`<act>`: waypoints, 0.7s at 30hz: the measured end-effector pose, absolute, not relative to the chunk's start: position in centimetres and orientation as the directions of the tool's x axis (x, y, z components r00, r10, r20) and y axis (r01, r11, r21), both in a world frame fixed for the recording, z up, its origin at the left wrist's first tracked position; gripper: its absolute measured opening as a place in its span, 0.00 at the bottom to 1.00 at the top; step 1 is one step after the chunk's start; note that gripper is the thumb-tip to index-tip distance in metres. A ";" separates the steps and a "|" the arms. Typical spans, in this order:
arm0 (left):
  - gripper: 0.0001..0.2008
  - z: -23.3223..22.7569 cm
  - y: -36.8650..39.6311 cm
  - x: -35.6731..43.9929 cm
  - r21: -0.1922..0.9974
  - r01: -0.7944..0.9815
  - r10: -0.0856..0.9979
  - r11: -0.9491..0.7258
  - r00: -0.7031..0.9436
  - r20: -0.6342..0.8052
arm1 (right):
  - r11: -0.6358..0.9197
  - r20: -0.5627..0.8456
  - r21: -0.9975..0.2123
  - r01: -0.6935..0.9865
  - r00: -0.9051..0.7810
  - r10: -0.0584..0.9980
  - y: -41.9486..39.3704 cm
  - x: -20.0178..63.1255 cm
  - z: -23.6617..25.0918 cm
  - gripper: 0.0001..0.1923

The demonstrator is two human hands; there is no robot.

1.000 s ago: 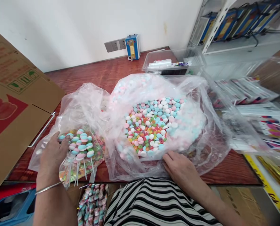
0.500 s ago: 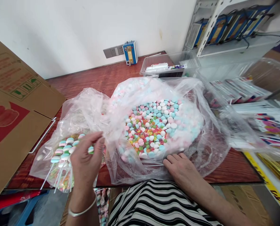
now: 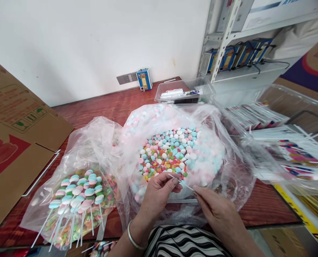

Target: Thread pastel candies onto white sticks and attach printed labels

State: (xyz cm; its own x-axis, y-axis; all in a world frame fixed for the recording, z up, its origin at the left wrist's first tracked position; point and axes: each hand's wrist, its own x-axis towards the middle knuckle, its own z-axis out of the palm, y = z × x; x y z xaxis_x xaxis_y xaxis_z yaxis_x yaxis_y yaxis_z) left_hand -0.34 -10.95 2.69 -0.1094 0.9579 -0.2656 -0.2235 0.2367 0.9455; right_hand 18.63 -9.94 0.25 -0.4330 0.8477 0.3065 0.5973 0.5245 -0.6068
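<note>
A thin white stick [image 3: 186,185] spans the gap between my two hands at the front of a large plastic bag. My left hand [image 3: 161,189], with a bangle at the wrist, pinches one end. The fingers of my right hand [image 3: 215,203] are closed on the other end. Just beyond them, the open bag [image 3: 236,189] holds pink, white and blue round candies [image 3: 185,137] mixed with small colourful gummy rings [image 3: 159,166]. To the left, several finished candy sticks [image 3: 76,192] lie on another clear bag [image 3: 97,132], their white sticks pointing toward me.
A cardboard box [image 3: 22,132] stands at the left. Clear bins [image 3: 244,150] with packets and white sticks are on the right. Behind the bag are a small plastic tray [image 3: 209,89] and a blue device [image 3: 144,79] by the wall. A metal shelf [image 3: 225,43] rises at back right.
My left hand has moved right, from beside the candy sticks to the front of the large bag. My right hand has left the bag's edge, and both hands now hold a white stick.
</note>
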 end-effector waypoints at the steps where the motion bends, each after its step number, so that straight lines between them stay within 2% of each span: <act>1: 0.14 2.7 -10.8 -0.2 0.942 -0.248 0.960 0.225 -0.109 -0.258 | 0.523 0.312 -0.607 0.598 -0.426 0.849 -9.9 18.6 0.3 0.16; 4: 0.12 2.8 -10.7 -0.3 0.936 -0.290 0.966 0.200 -0.103 -0.238 | 0.549 0.361 -0.593 0.589 -0.415 0.835 -10.0 18.7 0.4 0.15; 6: 0.10 3.0 -10.9 -0.7 0.947 -0.285 0.970 0.147 -0.145 -0.194 | 0.552 0.443 -0.574 0.604 -0.338 0.830 -10.2 18.9 0.6 0.12; 8: 0.05 3.4 -11.2 -1.3 0.987 -0.162 0.968 0.004 -0.245 -0.044 | 0.500 0.492 -0.613 0.612 -0.200 0.847 -10.6 19.1 1.0 0.09; 10: 0.06 4.0 -11.5 -1.6 0.970 0.094 0.943 -0.223 -0.231 0.239 | 0.365 0.376 -0.773 0.519 -0.090 0.922 -10.7 19.1 1.5 0.10; 12: 0.13 4.5 -11.9 -1.4 0.825 0.316 0.873 -0.468 0.022 0.487 | 0.113 0.093 -0.961 0.251 -0.092 0.991 -10.5 18.6 2.1 0.15; 13: 0.16 4.6 -12.0 -1.1 0.738 0.362 0.820 -0.569 0.185 0.541 | -0.042 -0.052 -0.996 0.077 -0.124 0.991 -10.2 18.2 2.4 0.18; 15: 0.20 4.6 -12.2 0.0 0.619 0.381 0.725 -0.686 0.428 0.540 | -0.268 -0.237 -0.935 -0.234 -0.153 0.959 -9.3 17.3 2.8 0.20; 16: 0.22 4.5 -12.3 0.6 0.596 0.386 0.704 -0.704 0.491 0.513 | -0.320 -0.286 -0.885 -0.339 -0.147 0.947 -8.9 17.0 2.9 0.20; 19: 0.25 3.9 -12.0 1.5 0.595 0.404 0.703 -0.695 0.555 0.445 | -0.318 -0.333 -0.810 -0.494 -0.061 0.941 -7.8 17.1 3.1 0.17; 21: 0.25 3.5 -11.0 0.8 0.577 0.474 0.742 -0.665 0.510 0.435 | -0.293 -0.317 -0.802 -0.521 -0.046 0.947 -7.6 18.0 2.9 0.16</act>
